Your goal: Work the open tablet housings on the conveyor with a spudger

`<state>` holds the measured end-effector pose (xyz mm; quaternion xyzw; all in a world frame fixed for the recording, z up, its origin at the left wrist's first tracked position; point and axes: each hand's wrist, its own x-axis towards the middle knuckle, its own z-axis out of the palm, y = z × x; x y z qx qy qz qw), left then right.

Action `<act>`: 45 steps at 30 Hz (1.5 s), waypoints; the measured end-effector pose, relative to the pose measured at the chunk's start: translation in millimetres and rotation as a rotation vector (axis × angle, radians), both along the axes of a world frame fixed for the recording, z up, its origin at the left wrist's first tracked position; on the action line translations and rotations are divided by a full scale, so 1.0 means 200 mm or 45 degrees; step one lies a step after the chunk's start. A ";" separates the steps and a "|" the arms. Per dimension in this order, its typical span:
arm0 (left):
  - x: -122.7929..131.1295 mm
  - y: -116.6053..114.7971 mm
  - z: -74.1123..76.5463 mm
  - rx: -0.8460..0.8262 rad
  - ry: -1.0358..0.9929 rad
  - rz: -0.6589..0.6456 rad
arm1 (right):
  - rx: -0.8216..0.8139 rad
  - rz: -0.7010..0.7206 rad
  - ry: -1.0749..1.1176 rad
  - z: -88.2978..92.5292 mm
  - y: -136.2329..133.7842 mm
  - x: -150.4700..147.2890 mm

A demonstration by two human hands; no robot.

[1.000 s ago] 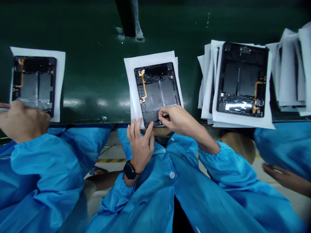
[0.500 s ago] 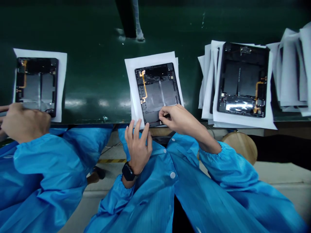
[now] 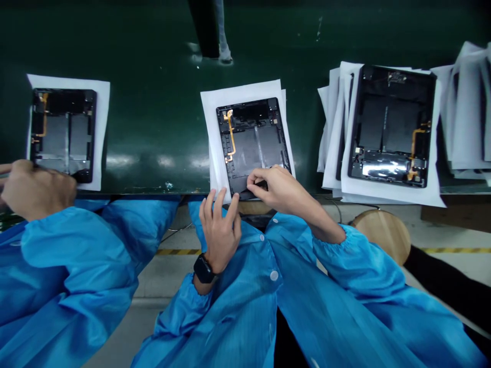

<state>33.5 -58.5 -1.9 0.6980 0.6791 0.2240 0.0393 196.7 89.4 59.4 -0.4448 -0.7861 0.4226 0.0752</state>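
Tablet shell (image 3: 253, 145), back cover off, sits face down in the middle of the green table (image 3: 153, 102), right at the near edge, on its own white sheet (image 3: 245, 91). It's basically a shallow tray: inside you can see two flat grey panels side by side and an orange ribbon cable (image 3: 230, 135) running down the left side, with darker bits along the top.

The right hand (image 3: 282, 189) is on the shell's near edge with thumb and forefinger pinched on a small dark piece (image 3: 263, 184). What that piece is, I can't tell; it's too small. The left hand (image 3: 219, 232) holds nothing: fingers loosely spread, tips resting at the near corner of the sheet just beside the shell. There's a black watch (image 3: 203, 268) on that wrist, and both arms are in blue sleeves.

Off to the left there's a second open shell (image 3: 63, 133) on another sheet (image 3: 103, 102), same grey panels and orange cable inside, and a co-worker's hand (image 3: 36, 189) is touching its near edge.

On the right, a third shell (image 3: 393, 125) lies on top of a fanned stack of white sheets (image 3: 337, 133), rotated so its orange cable is on the right side. More loose sheets (image 3: 468, 112) are piled just beside it at the far right. A round wooden stool (image 3: 381, 235) sits below the table edge.
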 end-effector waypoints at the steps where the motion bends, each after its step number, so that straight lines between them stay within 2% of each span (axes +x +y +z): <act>1: 0.00 0.00 0.00 0.001 0.000 -0.002 | -0.014 -0.010 0.026 0.01 0.00 0.00; 8: -0.03 0.00 -0.02 0.028 -0.094 -0.021 | 0.051 0.054 -0.066 0.01 0.00 0.01; 18: -0.04 -0.01 -0.04 0.059 -0.309 -0.035 | 0.055 0.148 0.062 -0.05 -0.01 0.02; 32: -0.03 -0.01 -0.05 0.047 -0.308 -0.030 | 0.003 0.099 0.114 -0.05 -0.01 0.02; 45: -0.03 -0.01 -0.03 0.025 -0.289 -0.006 | 0.112 0.149 -0.024 -0.04 -0.02 0.02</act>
